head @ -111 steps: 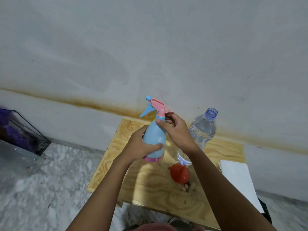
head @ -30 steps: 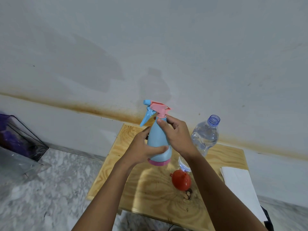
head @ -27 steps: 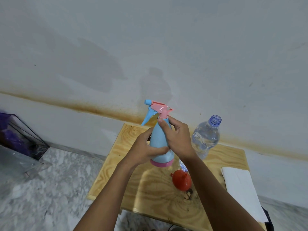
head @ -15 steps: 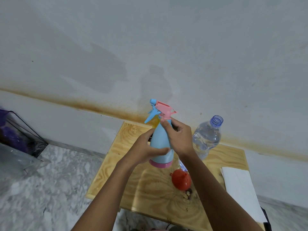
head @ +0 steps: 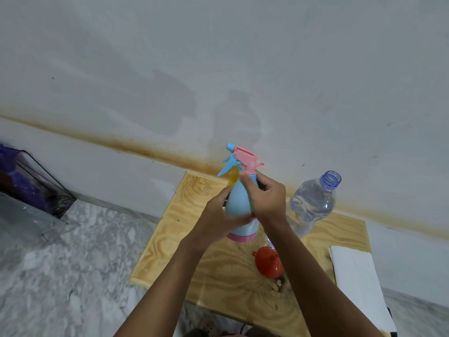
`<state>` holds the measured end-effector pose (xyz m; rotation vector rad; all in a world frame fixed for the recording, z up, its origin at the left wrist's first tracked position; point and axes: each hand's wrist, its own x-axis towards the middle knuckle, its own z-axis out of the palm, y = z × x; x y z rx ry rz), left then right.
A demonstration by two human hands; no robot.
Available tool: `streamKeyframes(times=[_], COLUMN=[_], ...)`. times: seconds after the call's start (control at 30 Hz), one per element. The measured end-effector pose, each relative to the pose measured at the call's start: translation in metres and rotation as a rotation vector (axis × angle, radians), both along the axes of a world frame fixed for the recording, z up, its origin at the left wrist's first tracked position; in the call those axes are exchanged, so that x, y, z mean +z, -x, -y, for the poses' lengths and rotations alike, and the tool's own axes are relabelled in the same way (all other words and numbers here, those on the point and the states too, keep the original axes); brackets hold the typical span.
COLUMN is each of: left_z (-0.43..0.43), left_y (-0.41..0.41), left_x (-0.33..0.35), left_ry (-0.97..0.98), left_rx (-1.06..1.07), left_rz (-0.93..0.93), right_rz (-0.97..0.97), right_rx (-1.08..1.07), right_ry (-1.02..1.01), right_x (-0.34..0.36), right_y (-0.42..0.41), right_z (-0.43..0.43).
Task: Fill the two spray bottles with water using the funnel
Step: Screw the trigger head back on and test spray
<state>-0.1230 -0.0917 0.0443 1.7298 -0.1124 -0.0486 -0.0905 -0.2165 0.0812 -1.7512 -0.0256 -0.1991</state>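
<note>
While both hands hold it up over the counter [head: 170,239], the blue spray bottle [head: 239,207] is upright with its pink base clear of the wood. The pink-and-blue trigger head [head: 243,158] is on, nozzle pointing left. The body is opaque, so I can't tell what's inside.

Left hand [head: 217,221]: fingers [head: 238,219] wrapped round the lower body of the bottle. Right hand [head: 268,200]: fingers [head: 246,184] clamped on the neck, just under the pink collar.

Clear water bottle [head: 312,205] stands on the counter just right of the right hand, cap off, water visible inside. I can't read the exact level.

Red funnel [head: 268,265] lies on its side on the counter, below the spray bottle and beside the right forearm. Nothing is in it or touching it.

Yellow shape [head: 232,178] sits behind the spray bottle's neck, mostly hidden, can't tell what it is.

White sheet [head: 357,280] lies at the counter's right edge. Dark-framed box [head: 48,188] sits on the marble floor [head: 73,263] far left, with something purple [head: 14,171] inside.
</note>
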Motion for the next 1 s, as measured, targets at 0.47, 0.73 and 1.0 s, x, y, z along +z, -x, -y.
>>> streamKeyframes(times=[0.47,0.73,1.0], left_z=[-0.031,-0.061,-0.065], left_y=[0.002,0.002,-0.013], left_x=[-0.010,-0.077,-0.137], left_ry=[0.012,-0.206,-0.924], left_rx=[-0.266,0.114,0.234], left_rz=[-0.274,-0.440,-0.402], right_rz=[-0.276,-0.376,-0.571], right_rx=[0.606,0.522,0.471], right_ry=[-0.057,0.000,0.231], right_x=[0.010,-0.029,-0.084], right_y=[-0.029,-0.032,-0.039], right_z=[0.004,0.002,0.000])
